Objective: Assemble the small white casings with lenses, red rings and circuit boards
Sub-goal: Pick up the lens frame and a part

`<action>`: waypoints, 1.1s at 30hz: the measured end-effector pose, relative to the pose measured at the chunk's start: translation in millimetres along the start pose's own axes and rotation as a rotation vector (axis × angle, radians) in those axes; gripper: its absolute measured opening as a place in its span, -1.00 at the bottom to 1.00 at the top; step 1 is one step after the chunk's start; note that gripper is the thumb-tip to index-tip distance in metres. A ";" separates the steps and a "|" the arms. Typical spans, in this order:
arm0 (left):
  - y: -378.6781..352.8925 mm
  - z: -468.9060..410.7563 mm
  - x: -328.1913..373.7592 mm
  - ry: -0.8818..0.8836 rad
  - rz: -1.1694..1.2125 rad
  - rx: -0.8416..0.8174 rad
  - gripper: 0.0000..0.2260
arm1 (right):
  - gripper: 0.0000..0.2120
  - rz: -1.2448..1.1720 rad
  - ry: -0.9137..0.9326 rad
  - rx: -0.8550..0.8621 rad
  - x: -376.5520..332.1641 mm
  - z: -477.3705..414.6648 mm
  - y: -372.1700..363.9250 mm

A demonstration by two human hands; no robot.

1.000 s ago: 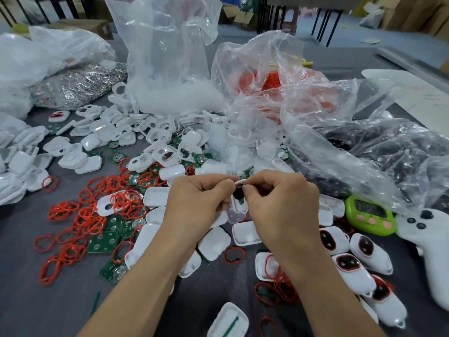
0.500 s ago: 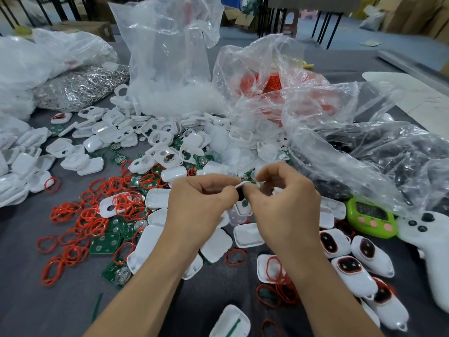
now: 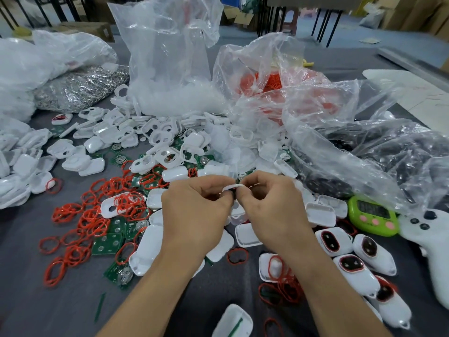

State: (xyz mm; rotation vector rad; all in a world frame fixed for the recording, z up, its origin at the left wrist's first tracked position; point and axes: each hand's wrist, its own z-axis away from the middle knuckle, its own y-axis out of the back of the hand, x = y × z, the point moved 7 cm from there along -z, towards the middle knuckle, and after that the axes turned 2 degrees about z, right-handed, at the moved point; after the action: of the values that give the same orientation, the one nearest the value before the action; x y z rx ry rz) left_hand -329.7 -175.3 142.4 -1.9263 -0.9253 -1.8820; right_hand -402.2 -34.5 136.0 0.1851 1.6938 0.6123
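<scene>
Small white casing (image 3: 232, 187): thin pale edge showing, something dark beneath it, held above the middle of the counter (image 3: 29, 300). Left hand (image 3: 194, 210) and right hand (image 3: 272, 205), each grip pinching it. A few finished units (image 3: 349, 266) lie by the right edge. Red rings (image 3: 90, 220), circuit boards (image 3: 107, 244) and empty casings (image 3: 85, 164) are heaped leftward. Most work remains, I judge.

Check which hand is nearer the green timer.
Right. The right hand sits left of the green timer; the left hand is farther left, beyond the right hand. Both pinch one white casing.
</scene>
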 end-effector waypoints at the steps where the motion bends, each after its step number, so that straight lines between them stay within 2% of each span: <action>1: -0.3 1.6 2.3 -0.034 -0.017 -0.001 -0.68 | -0.85 -0.021 -0.016 -0.051 1.0 -0.8 -1.9; 4: -9.0 2.1 6.4 -0.081 -0.064 -0.096 -0.71 | -0.85 -0.109 -0.037 -0.002 1.5 1.0 6.2; 6: -15.5 -0.9 4.7 -0.040 -0.076 -0.177 -0.70 | -0.83 -0.109 -0.050 0.036 1.3 2.9 9.9; 10: -13.6 -4.6 2.6 -0.028 -0.084 -0.159 -0.67 | -0.86 -0.110 -0.113 -0.064 2.0 1.9 2.8; 14: -17.3 0.8 7.2 -0.078 -0.100 -0.141 -0.76 | -0.77 -0.104 -0.099 0.013 -1.8 2.1 9.9; 19: -25.6 -4.1 2.7 -0.109 -0.072 -0.251 -0.73 | -0.88 -0.150 -0.082 0.083 -1.5 3.5 15.2; 21: -24.3 -6.1 3.1 -0.141 -0.107 -0.195 -0.73 | -0.91 -0.125 -0.042 0.061 -5.6 2.2 12.1; 23: -20.7 -8.5 4.0 -0.176 -0.169 -0.093 -0.74 | -0.94 0.029 0.055 0.113 -13.5 2.5 12.6; 26: -12.6 -16.6 -9.8 -0.009 0.091 -0.022 -0.71 | -0.87 0.130 0.092 0.367 -16.0 -2.1 43.2; 28: -5.8 -20.5 -16.4 0.107 0.276 -0.013 -0.65 | -0.83 0.195 0.012 0.438 -9.1 -17.3 70.8; 29: -3.9 -21.3 -18.1 0.144 0.342 -0.013 -0.66 | -0.80 0.272 -0.034 0.384 -4.4 -29.0 77.1; 31: -3.1 -22.2 -20.1 0.201 0.422 -0.019 -0.73 | -0.80 0.490 -0.086 0.160 2.9 -53.0 69.3; 33: -6.5 -22.6 -22.8 0.269 0.470 -0.051 -0.78 | -0.82 0.746 -0.074 -0.047 4.5 -66.2 51.1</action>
State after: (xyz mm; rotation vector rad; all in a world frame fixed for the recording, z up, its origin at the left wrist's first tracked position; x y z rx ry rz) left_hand -350.0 -189.8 121.2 -1.6733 -0.3113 -1.8220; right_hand -477.0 -8.6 163.4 0.8158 1.5126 1.1731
